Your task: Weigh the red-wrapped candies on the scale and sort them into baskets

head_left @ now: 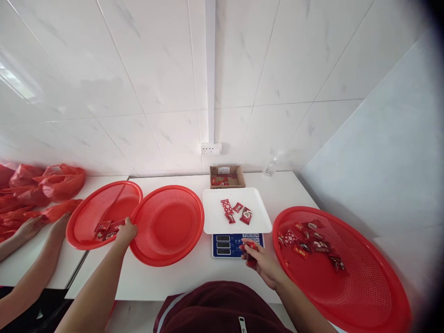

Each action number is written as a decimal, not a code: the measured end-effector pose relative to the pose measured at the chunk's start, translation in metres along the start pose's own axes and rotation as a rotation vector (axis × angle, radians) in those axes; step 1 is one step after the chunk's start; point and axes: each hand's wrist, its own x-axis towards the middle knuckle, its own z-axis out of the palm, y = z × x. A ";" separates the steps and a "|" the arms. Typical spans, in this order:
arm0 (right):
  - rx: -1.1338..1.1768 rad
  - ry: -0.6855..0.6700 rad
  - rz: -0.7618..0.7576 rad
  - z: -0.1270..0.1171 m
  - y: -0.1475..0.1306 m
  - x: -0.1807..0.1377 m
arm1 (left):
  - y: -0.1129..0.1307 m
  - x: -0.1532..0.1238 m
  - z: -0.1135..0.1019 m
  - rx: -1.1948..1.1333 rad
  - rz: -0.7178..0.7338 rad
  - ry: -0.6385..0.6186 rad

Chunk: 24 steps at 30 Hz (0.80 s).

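Observation:
My right hand [265, 266] is closed round several small red snack packets [250, 260], just in front of the blue weighing scale [224, 245]. Several more red packets [246, 215] lie on the scale's white pan [215, 224]. My left hand [127, 232] reaches over the rim of the left red basket [78, 222]. Its fingers are bent on a red packet at the edge of a small pile [104, 230] there; the fingertips are partly hidden. Beside it stands the middle red basket [168, 224], with no packets showing inside. At right, a large red basket [364, 296] holds several packets [315, 240].
Behind the scale sits an open cardboard box [239, 178] with red packets. A clear plastic bottle [270, 166] stands against the wall, right of a socket [211, 148]. At far left, another person's hands [61, 226] touch red plastic bags [62, 182].

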 end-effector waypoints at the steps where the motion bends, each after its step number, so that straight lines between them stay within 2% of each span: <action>1: 0.018 0.000 -0.010 0.000 -0.001 0.002 | 0.001 -0.005 0.000 -0.010 -0.030 0.008; 3: 0.039 0.007 -0.031 0.000 -0.004 0.007 | 0.007 -0.019 -0.001 -0.019 -0.048 0.029; 5: 0.042 0.020 -0.053 0.002 -0.009 0.013 | 0.023 -0.043 0.000 -0.044 0.007 0.073; 7: 0.037 0.008 -0.077 0.010 -0.014 0.016 | 0.050 -0.076 0.007 -0.174 0.175 0.149; 8: 0.031 -0.013 -0.092 0.016 -0.016 0.017 | 0.067 -0.096 0.013 -0.311 0.304 0.103; 9: 0.020 -0.047 -0.108 0.024 -0.018 0.018 | 0.086 -0.117 0.022 -0.492 0.423 0.003; 10: 0.005 -0.092 -0.123 0.033 -0.020 0.017 | 0.106 -0.137 0.032 -0.693 0.476 -0.174; 11: -0.018 -0.147 -0.137 0.043 -0.022 0.016 | 0.124 -0.155 0.042 -0.877 0.446 -0.404; 13: -0.104 -0.247 -0.181 0.063 -0.024 0.014 | 0.156 -0.182 0.063 -1.180 0.245 -0.863; 14: -0.169 -0.274 -0.221 0.071 -0.025 0.012 | 0.166 -0.190 0.071 -1.292 0.170 -1.032; 16: -0.316 -0.258 -0.327 0.080 -0.026 0.011 | 0.178 -0.195 0.081 -1.452 0.042 -1.204; 18: -0.419 -0.206 -0.407 0.079 -0.026 0.011 | 0.177 -0.189 0.083 -1.526 -0.010 -1.254; 20: -0.442 -0.172 -0.403 0.070 -0.024 0.014 | 0.168 -0.179 0.081 -1.541 -0.030 -1.240; 22: -0.441 -0.118 -0.372 0.056 -0.022 0.020 | 0.156 -0.166 0.075 -1.566 -0.073 -1.163; 24: -0.478 -0.032 -0.362 0.041 -0.020 0.028 | 0.144 -0.154 0.068 -1.647 -0.147 -1.020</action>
